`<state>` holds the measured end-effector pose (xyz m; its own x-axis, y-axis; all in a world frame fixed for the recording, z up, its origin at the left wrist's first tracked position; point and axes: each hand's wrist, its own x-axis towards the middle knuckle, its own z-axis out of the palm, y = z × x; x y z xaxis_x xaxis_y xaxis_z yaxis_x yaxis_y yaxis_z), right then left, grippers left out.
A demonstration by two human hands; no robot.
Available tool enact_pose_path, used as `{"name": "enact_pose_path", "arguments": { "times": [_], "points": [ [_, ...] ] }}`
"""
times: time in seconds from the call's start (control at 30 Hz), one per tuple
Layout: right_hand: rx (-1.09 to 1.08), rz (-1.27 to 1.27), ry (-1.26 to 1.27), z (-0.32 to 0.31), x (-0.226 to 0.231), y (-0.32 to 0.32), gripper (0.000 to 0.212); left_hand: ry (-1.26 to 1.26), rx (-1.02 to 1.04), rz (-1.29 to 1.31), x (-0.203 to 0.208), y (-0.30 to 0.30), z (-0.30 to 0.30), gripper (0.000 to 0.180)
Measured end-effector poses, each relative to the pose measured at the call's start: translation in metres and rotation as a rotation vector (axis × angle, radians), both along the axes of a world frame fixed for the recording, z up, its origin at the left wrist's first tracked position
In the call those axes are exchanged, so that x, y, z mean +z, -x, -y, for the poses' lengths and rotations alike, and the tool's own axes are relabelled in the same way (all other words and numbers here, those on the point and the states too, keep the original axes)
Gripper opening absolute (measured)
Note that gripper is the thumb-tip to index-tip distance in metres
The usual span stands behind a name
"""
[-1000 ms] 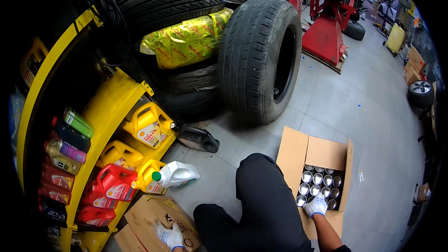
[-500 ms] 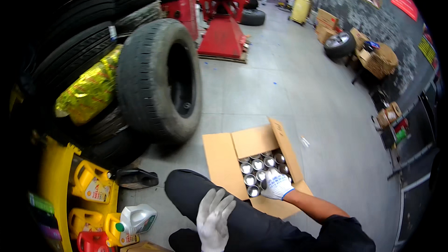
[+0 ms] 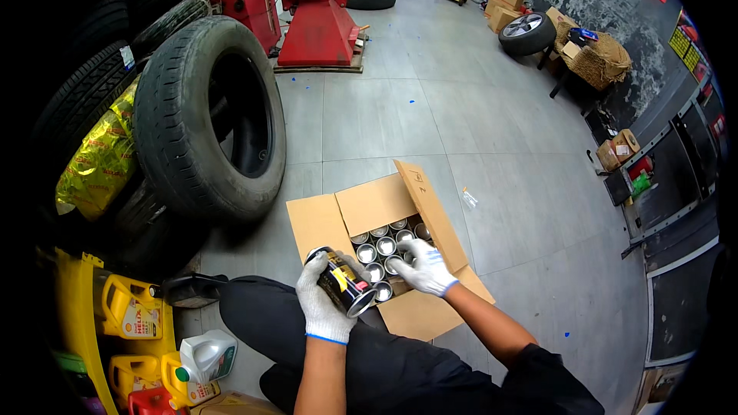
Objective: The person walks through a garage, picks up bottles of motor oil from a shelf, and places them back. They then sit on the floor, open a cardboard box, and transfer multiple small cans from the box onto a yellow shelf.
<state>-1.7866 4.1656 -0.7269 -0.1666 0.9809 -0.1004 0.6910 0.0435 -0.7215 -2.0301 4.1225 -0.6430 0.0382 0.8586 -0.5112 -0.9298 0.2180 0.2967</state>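
Observation:
My left hand (image 3: 323,311), in a white glove with a blue cuff, is wrapped round a black can (image 3: 342,280) with yellow and red on its label. The can is tilted, its silver end toward the lower right. Over the open cardboard box (image 3: 375,206), my right hand (image 3: 429,269), also gloved, has its fingers apart and holds nothing. Several silver-topped cans (image 3: 386,246) stand in rows inside the box, just beside those fingers. Part of the rows is hidden by my hands. The box's flaps are folded outward.
A big tyre (image 3: 211,119) stands on the left before stacked tyres. Near my left leg, yellow and grey jugs (image 3: 209,356) crowd a yellow shelf (image 3: 77,292). A red lift (image 3: 319,34) is ahead; a wheel (image 3: 527,34) and cartons line the right wall.
My left hand has come up from my lap and now grips the black can. My right hand has drawn back a little from the cans. The whole view has shifted.

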Motion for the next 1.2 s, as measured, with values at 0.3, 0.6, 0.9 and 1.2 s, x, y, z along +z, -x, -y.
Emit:
{"name": "enact_pose_path", "arguments": {
  "times": [0.3, 0.6, 0.9, 1.2],
  "points": [
    [0.157, 0.606, 0.234, -0.034, -0.136, 0.029, 0.067, 0.006, 0.259, 0.074, 0.014, 0.004, 0.022, 0.041],
    [0.359, 0.76, 0.16, -0.066, -0.143, 0.024, 0.061, -0.115, 0.207, 0.063, -0.001, 0.018, 0.025, 0.037],
    [-0.068, -0.176, 0.205, -0.068, 0.033, 0.012, 0.061, -0.513, 0.295, 0.224, 0.037, 0.164, 0.182, 0.066],
    [0.311, -1.254, 0.648, -0.046, 0.1, 0.147, 0.053, 0.212, 1.206, -1.562, 0.107, 0.46, 0.272, 0.062]
  ]
}}
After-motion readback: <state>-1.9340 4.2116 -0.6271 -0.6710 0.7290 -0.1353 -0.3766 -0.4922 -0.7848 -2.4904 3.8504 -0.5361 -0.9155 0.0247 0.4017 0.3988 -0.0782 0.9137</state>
